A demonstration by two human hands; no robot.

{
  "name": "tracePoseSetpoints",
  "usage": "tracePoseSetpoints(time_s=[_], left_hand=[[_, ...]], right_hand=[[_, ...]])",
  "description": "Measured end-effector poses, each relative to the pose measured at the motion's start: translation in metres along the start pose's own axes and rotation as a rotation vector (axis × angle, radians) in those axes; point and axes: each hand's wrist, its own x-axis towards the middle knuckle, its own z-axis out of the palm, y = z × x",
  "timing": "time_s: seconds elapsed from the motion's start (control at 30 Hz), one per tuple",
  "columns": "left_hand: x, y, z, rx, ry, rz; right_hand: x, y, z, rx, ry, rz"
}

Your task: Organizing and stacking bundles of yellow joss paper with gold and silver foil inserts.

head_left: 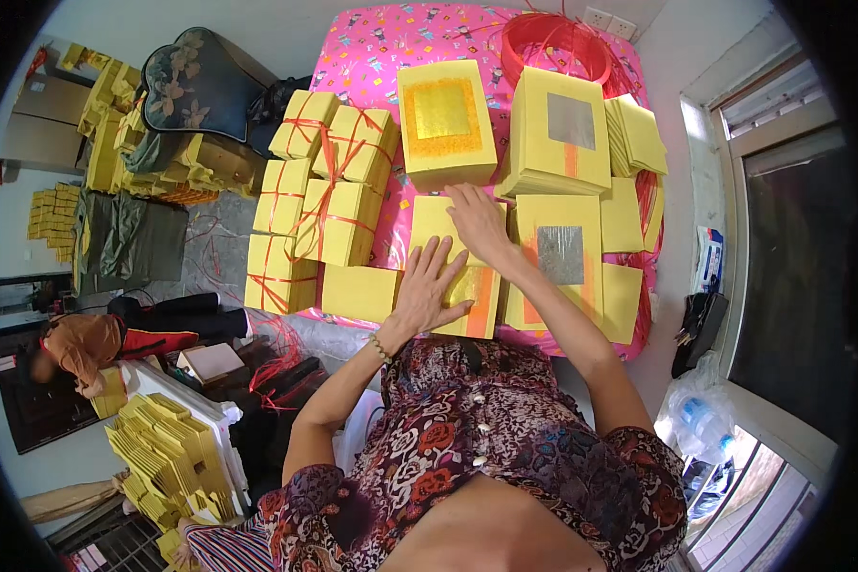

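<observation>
Closest to the camera is the person's own flowered blouse (505, 429), dark with red and cream blooms, and from it both bare forearms run up onto the table with the pink patterned cloth (372, 57). The left hand (429, 286), a beaded bracelet (379, 347) at its wrist, lies flat with the fingers spread wide, pressing on a stack of yellow paper sheets with a gold foil square (472, 300) at the near edge of the cloth; it grips nothing, only rests palm down. The right hand (479, 221) reaches a little farther up the cloth, fingers stretched out and nearly together, laid flat on a plain yellow sheet (429, 221) just above that stack; it too closes on nothing. Right of the hands lies a yellow stack with a silver foil square (558, 257), and beyond it, toward the far end of the cloth, a taller silver-square stack (562, 129) and a gold-square stack (445, 119) stand side by side. On the cloth's left part sit yellow bundles tied with red string (324, 181), piled against each other. A coil of red string (553, 43) lies at the far right corner of the cloth. Off the cloth, low to the left, loose yellow sheets (167, 458) are heaped, and another person in an orange top (81, 348) bends near them.
</observation>
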Motion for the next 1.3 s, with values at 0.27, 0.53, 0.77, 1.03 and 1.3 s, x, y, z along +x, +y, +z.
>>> tracePoseSetpoints(time_s=[0.27,0.53,0.77,1.03,1.3], left_hand=[[-0.002,-0.003,-0.001,-0.028,-0.013,0.002],[-0.004,-0.004,-0.001,-0.042,-0.017,0.009],[-0.013,-0.024,-0.007,-0.162,-0.055,0.038],[-0.022,-0.038,-0.012,-0.017,-0.133,0.018],[-0.023,-0.031,-0.011,-0.055,-0.081,-0.041]], right_hand=[[-0.091,-0.024,-0.036,-0.1,-0.254,-0.088],[-0.102,-0.016,-0.044,-0.149,-0.461,-0.122],[-0.1,-0.013,-0.047,-0.137,-0.496,-0.144],[-0.1,-0.013,-0.048,-0.133,-0.512,-0.168],[-0.098,-0.015,-0.048,-0.181,-0.488,-0.181]])
